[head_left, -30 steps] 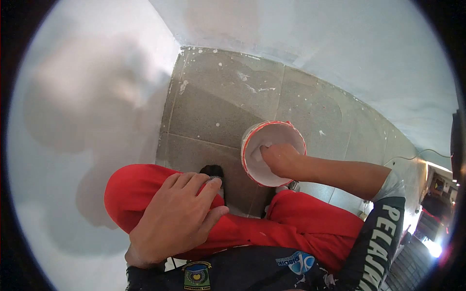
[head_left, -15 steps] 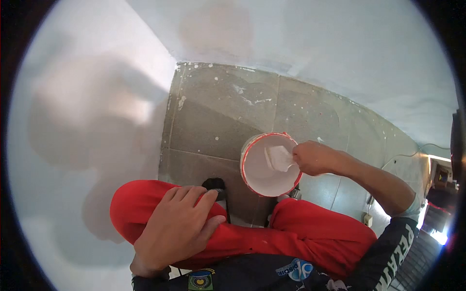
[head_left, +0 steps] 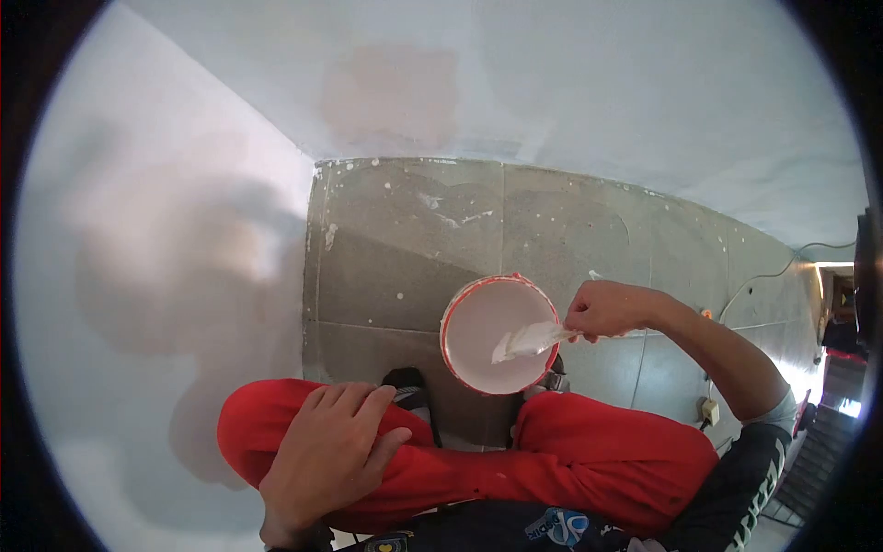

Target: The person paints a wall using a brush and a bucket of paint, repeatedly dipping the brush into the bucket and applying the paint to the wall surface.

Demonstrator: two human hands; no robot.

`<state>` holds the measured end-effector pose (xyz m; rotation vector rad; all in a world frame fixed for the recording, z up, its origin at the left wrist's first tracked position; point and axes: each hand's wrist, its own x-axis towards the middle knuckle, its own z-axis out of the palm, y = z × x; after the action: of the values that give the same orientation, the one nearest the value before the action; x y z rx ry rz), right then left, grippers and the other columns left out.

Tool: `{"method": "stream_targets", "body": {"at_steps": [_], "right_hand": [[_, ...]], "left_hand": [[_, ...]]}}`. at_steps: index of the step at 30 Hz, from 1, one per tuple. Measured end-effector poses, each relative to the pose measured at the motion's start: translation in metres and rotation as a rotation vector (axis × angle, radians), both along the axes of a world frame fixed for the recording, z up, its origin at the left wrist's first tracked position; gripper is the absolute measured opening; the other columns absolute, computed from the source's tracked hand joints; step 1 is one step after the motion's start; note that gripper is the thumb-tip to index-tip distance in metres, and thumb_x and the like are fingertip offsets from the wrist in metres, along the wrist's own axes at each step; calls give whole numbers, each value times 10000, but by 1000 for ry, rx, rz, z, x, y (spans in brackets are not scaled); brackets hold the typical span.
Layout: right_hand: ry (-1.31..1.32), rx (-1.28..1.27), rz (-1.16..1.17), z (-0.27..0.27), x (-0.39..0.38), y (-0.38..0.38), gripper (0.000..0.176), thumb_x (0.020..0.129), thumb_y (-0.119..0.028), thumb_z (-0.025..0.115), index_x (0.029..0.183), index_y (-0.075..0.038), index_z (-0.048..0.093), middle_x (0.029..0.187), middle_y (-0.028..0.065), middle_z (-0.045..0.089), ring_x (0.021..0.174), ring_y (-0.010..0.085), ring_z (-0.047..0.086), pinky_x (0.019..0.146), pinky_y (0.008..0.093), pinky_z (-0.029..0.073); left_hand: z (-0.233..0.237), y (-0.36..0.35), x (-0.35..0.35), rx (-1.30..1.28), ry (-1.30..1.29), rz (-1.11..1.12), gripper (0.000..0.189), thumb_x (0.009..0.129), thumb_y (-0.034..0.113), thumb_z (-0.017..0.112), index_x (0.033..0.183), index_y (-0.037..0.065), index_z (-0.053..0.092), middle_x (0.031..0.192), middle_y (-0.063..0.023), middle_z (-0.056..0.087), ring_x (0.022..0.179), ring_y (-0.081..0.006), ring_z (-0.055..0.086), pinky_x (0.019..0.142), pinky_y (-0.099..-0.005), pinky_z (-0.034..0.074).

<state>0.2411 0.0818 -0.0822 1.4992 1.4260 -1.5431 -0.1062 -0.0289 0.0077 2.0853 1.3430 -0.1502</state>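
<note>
My right hand [head_left: 609,309] is closed round the handle of a paintbrush [head_left: 529,341] thickly coated in white. The brush reaches over the right rim of a round bucket [head_left: 445,354], its bristles pointing left and down over the white paint [head_left: 486,318] inside. Red colour and paint smears mark the bucket's rim. My left hand [head_left: 333,451] lies on my red-trousered knee, fingers stretched out and thumb apart, holding nothing.
The bucket stands on grey floor tiles [head_left: 395,248] spotted with white. A white wall [head_left: 166,239] rises on the left, another wall [head_left: 598,92] ahead. My dark shoe [head_left: 405,382] is beside the bucket. At right, a cable [head_left: 768,273] and a socket block [head_left: 708,411] lie on the floor.
My right hand has turned the brush, so its broad face now shows narrower and slants down left. The whole view has shifted, with the bucket lower. My left hand stays on the knee.
</note>
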Motion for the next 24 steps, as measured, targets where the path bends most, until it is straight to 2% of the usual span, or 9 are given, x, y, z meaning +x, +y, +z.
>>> {"method": "stream_targets", "body": {"at_steps": [2,6,9,11,14,24], "right_hand": [[38,-63,10,1,3,3,331,883,-296,552,881,-17,729,659,30,598,508,97,471,458,282,367],[35,-42,30,-6,7,1,340,889,-318,564,922,-27,738,660,21,582,518,98,463,469,286,374],[92,-139,13,-9,8,-2,359,901,-350,568,955,-40,741,666,6,563,530,98,456,479,287,377],[36,-57,57,-7,7,1,362,914,-367,568,972,-56,745,668,-7,544,543,99,453,490,285,378],[96,-142,5,-10,13,2,359,929,-368,562,980,-63,745,665,-14,535,543,98,444,492,280,371],[108,-152,10,-7,14,3,361,939,-364,555,982,-63,749,663,-18,531,546,93,434,496,273,364]], "left_hand": [[0,2,1,10,3,-4,415,915,290,628,1195,-11,578,1126,-170,621,1075,-335,586,953,-431,442],[-1,1,2,-3,18,-1,413,920,290,623,1194,-15,577,1137,-174,623,1084,-338,587,951,-432,445],[0,2,3,-12,27,-4,414,922,295,620,1193,-16,579,1140,-175,625,1088,-340,588,949,-430,446],[-1,5,3,-1,36,-1,416,924,299,619,1192,-16,579,1140,-176,628,1090,-341,590,949,-430,447],[-2,5,1,13,7,-25,419,926,305,616,1194,-15,578,1136,-179,634,1085,-342,594,954,-429,447],[-2,2,-1,-4,17,-11,431,928,307,613,1202,-24,579,1137,-187,637,1081,-346,597,953,-432,451]]}}
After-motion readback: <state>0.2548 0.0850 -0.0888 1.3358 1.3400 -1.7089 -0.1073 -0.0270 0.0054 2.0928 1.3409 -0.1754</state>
